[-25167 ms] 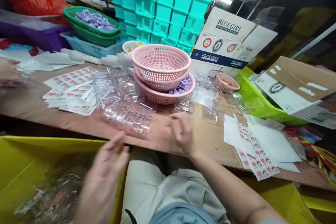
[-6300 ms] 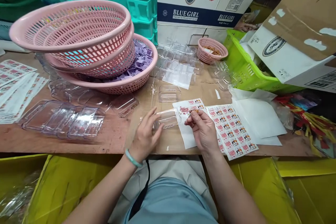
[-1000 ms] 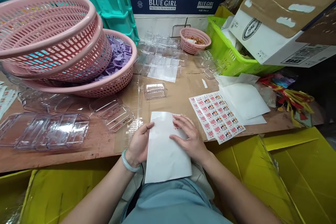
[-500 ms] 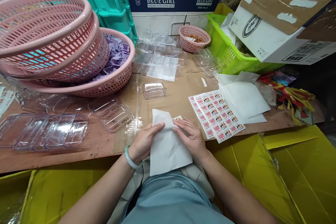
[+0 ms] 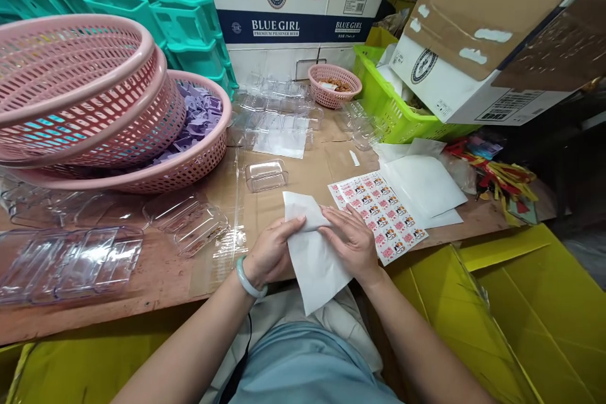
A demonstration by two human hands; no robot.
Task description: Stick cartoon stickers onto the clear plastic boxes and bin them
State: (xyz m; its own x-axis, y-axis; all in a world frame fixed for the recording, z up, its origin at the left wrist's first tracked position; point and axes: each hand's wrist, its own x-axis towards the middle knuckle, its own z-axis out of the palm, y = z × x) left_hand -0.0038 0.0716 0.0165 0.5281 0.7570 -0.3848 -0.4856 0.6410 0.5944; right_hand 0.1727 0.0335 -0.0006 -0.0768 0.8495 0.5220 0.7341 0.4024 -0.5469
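A white paper sheet (image 5: 315,265), its plain side facing me, is held over the table's front edge and my lap. My left hand (image 5: 272,249) pinches its left side, thumb on top, with a pale green bangle (image 5: 249,279) at the wrist. On the right side, my right hand (image 5: 353,240) grips the same sheet, fingers bent over its edge. The sheet is creased across between the hands; its far side is hidden. Just beyond my right hand lie sticker sheets (image 5: 389,218) printed with cats and red marks. A clear plastic case (image 5: 266,175) sits on the cardboard ahead.
Pink baskets (image 5: 189,167) stand at left, one holding purple parts (image 5: 201,107). Clear plastic covers (image 5: 71,265) lie on the left and at the back. White backing sheets (image 5: 426,183), a green basket (image 5: 402,126) and a tilted carton (image 5: 454,88) are at right.
The sheet has tilted and bent more across its upper part, and my right hand lies further over it. My view has shifted slightly. Both hands keep hold of the sheet.
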